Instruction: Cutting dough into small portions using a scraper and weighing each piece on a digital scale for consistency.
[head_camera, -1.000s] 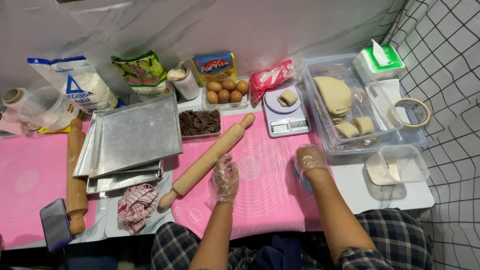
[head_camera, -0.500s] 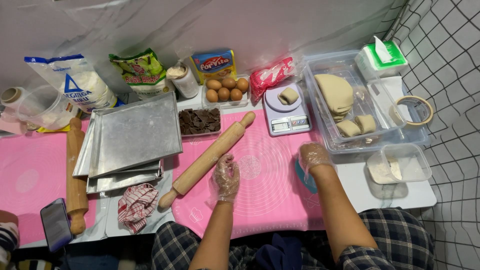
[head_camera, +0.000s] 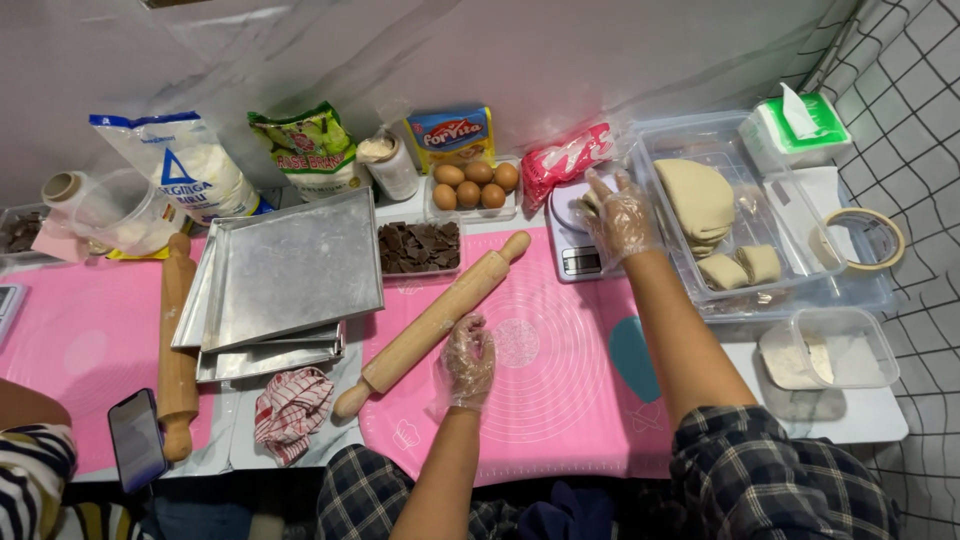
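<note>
Pink mat (head_camera: 540, 400), brown eggs (head_camera: 476, 184)

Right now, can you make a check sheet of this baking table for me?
Surface: pink mat on a white table.
Job's things: dough piece on the scale; rolling pin slanted across the mat.
Clutter: stacked metal trays, eggs, chocolate pieces, dough tub, second rolling pin, phone, checked cloth.
Fingers: right hand, gloved, reaches onto the scale; left hand, gloved, beside the rolling pin.
Cables: nothing seen.
Surroundings: marble wall; another person's striped sleeve.
</note>
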